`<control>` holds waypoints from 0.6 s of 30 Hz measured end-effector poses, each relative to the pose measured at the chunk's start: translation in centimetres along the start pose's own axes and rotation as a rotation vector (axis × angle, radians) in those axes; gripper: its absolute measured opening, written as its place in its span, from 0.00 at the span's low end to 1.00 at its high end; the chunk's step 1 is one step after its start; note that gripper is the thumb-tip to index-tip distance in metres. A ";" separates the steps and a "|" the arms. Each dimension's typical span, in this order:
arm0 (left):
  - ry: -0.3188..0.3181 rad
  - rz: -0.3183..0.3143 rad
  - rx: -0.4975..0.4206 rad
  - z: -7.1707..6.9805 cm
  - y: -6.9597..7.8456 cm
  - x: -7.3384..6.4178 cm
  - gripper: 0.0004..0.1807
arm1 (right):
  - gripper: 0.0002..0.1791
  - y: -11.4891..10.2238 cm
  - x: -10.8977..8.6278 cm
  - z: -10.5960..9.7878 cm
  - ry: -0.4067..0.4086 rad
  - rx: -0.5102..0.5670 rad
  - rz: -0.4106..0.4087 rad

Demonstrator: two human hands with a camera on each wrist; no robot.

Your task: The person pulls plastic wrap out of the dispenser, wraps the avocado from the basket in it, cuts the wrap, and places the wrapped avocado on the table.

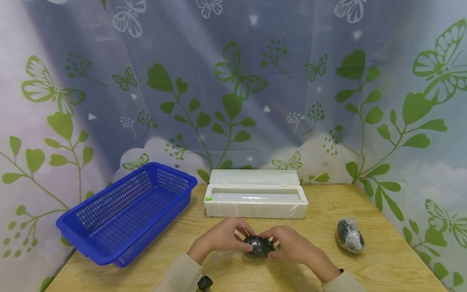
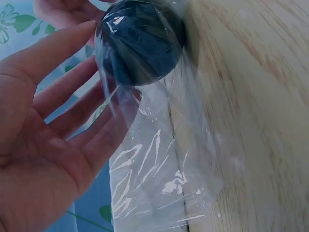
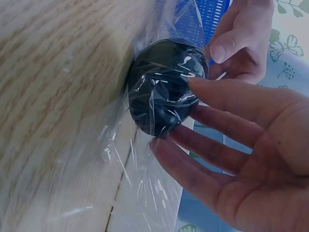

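A dark, glossy, oval object (image 1: 259,247) sits on the table, with clear cling film (image 2: 149,159) over it and trailing loosely to its side. My left hand (image 1: 228,236) grips it from the left, thumb at the front and fingertips behind, touching the film. From the right, my right hand (image 1: 292,245) holds its other side between thumb and fingers. The right wrist view shows creased film tight across the dark oval object (image 3: 164,87), with the right thumb on its surface. The undersides of both the object and film are hidden.
Behind the hands stands a white cling film dispenser (image 1: 255,209), lid raised, roll visible inside. A blue perforated basket (image 1: 124,243) stands at the left. On the right lies another dark oval object (image 1: 350,236) wrapped in film. A patterned curtain (image 1: 233,121) hangs behind the wooden table (image 1: 313,275).
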State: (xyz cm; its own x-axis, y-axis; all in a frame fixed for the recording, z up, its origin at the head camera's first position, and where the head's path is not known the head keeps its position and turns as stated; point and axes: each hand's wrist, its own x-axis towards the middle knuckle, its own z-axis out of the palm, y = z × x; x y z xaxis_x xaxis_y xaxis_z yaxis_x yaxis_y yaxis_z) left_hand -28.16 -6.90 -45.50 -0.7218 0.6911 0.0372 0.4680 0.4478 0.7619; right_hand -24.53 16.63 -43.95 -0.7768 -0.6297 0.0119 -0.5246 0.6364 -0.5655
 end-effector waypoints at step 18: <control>0.023 -0.033 0.090 0.4 -0.2 0.2 0.25 | 0.32 0.6 0.5 0.6 0.094 -0.069 -0.012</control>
State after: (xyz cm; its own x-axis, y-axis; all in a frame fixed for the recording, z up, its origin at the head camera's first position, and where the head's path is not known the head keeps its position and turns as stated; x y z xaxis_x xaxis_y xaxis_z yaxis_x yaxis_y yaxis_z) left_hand -28.23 -6.60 -45.94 -0.7484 0.6626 0.0283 0.4869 0.5200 0.7018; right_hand -24.99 16.44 -44.80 -0.7978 -0.5949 0.0978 -0.5545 0.6603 -0.5065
